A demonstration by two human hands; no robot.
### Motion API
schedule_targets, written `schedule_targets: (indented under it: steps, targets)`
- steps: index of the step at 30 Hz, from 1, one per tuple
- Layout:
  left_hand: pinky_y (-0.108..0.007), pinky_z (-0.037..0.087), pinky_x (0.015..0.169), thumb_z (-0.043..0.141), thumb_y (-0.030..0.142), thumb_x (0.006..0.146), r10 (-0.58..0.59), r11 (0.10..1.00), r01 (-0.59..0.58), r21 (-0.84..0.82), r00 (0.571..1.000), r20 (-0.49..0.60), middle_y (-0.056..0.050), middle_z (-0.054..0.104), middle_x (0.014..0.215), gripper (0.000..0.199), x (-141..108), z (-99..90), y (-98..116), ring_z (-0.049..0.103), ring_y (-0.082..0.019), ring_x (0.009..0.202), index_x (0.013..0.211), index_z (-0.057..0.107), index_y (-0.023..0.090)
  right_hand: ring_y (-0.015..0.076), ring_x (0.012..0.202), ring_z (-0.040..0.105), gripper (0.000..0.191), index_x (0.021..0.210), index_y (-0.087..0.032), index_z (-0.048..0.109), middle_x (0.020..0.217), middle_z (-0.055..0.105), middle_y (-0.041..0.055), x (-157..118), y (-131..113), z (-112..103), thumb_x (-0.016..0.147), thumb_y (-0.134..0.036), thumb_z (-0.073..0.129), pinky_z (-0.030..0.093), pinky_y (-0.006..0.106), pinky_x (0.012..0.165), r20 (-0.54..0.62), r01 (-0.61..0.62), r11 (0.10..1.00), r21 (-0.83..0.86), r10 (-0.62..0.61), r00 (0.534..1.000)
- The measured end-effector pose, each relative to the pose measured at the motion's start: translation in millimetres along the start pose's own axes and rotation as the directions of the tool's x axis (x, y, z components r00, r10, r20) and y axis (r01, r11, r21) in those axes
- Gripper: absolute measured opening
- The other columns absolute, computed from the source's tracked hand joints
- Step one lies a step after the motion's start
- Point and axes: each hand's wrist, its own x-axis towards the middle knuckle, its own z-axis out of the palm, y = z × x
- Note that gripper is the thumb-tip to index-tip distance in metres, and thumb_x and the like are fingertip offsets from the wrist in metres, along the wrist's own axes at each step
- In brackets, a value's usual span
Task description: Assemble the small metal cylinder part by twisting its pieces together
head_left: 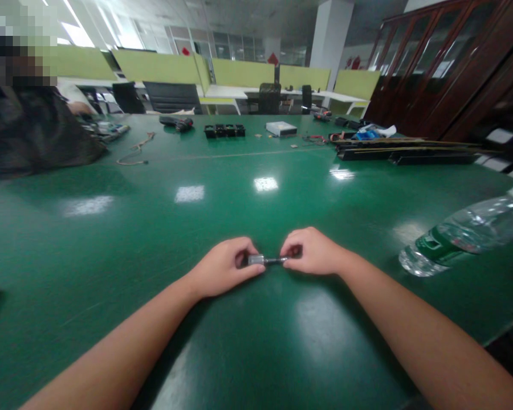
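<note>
Just above the green tabletop [248, 210], my left hand [224, 267] pinches a small silver metal block [256, 259] between thumb and fingers. From the block a thin dark rod [273, 261] runs to the right, lying level. My right hand [310, 251] has its thumb and forefinger closed on the far end of this rod. Its tip is partly hidden by the fingers. The exact kind of this small metal part is too small to make out. Both forearms reach in from the bottom of the view.
A clear water bottle [453, 242] lies on its side at right. Along the far edge are black connected parts [224, 131], a silver drive-like box [281, 128], a cable [134, 151] and long dark strips [410, 151]. A person in dark clothing [34, 128] is at far left.
</note>
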Motion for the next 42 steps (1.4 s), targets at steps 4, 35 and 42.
schedule_targets:
  steps: [4,35,42]
  targets:
    - [-0.023,0.034,0.056,0.063,0.051,0.085,-0.005,1.0,0.005,-0.005,1.0,-0.011,0.003,0.055,0.067,0.033,0,1.2,-1,0.05,-0.014,0.061,0.087,0.065,0.018,0.0125,0.072,0.064,0.011,0.083,-0.017,0.075,0.079,0.072,0.0017,-2,3,-5,0.072,-0.019,0.074,0.047,0.023,0.067,0.024,-0.065,0.997,0.041,0.064,0.998]
    - [-0.024,0.037,0.058,0.065,0.045,0.085,0.019,0.999,-0.019,-0.033,1.0,0.007,0.003,0.055,0.072,0.028,-1,2.1,-6,0.051,-0.015,0.064,0.09,0.057,0.018,0.0119,0.071,0.062,0.012,0.087,-0.018,0.076,0.081,0.071,0.0018,2,4,6,0.077,-0.024,0.077,0.044,0.023,0.065,-0.026,-0.111,0.991,0.075,0.113,0.993]
    - [-0.024,0.038,0.06,0.071,0.037,0.08,0.069,0.997,-0.068,0.02,0.996,-0.05,0.002,0.056,0.077,0.025,-1,6.7,-7,0.052,-0.015,0.068,0.092,0.059,0.018,0.0138,0.079,0.062,0.012,0.091,-0.017,0.077,0.086,0.072,0.0036,10,-13,27,0.082,-0.024,0.073,0.044,0.024,0.072,-0.083,0.042,0.999,0.007,-0.041,0.996]
